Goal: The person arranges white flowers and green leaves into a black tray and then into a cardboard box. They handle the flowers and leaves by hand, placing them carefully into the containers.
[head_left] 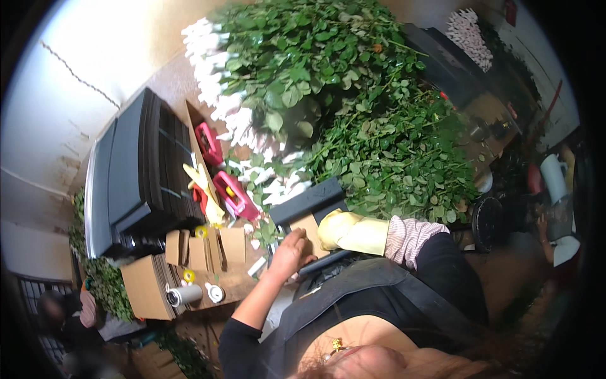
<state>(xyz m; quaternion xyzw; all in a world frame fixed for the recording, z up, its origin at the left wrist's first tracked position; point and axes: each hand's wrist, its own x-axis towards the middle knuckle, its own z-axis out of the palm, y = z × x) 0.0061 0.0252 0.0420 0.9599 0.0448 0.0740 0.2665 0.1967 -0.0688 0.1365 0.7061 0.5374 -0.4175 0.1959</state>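
My bare left hand (290, 256) is at the left edge of a brown cardboard piece (307, 227), its fingers bent against it. A yellow glove with a striped cuff covers my right hand (344, 232), which lies against the cardboard's right side; its fingers are hidden. The cardboard lies between my hands, on or beside a dark grey board (306, 201) that rises just beyond it. Another dark edge (325, 261) runs along the near side, close to my black apron (353, 294). Rose stems with green leaves (391, 158) are piled right behind the board.
White-wrapped flower heads (237, 126) line the pile's left side. At left stand a stack of dark flat boxes (139, 164), pink-red plastic holders (235, 196), yellow gloves (211, 196), cardboard pieces (201, 252), a grey tumbler (184, 295) and a white cup (215, 292). Other people are at both sides.
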